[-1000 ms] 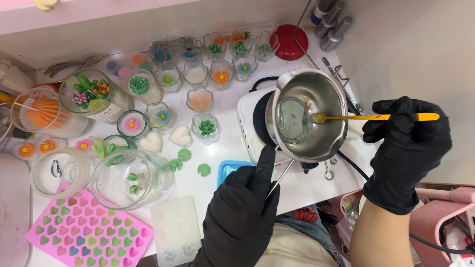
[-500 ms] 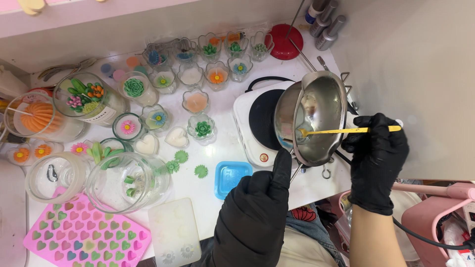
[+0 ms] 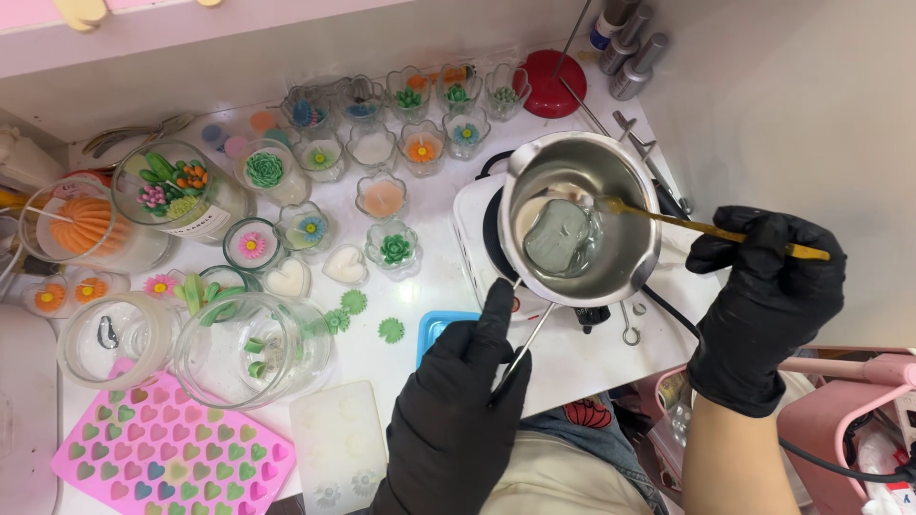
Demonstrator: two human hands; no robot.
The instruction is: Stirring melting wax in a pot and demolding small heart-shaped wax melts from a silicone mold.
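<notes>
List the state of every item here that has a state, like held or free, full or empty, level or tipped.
left hand: closed on the pot's handle.
right hand: closed on the yellow tool's handle.
metal pot: held about level over the hotplate, with a grey-green wax lump inside.
yellow tool: tip at the pot's rim.
large glass jar: free, with green pieces inside.
pink heart mould: cavities filled.
blue tray: free, partly hidden.

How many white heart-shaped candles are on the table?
2. One white heart lies just right of the other white heart, both left of the hotplate. More may hide behind the big jar.
</notes>
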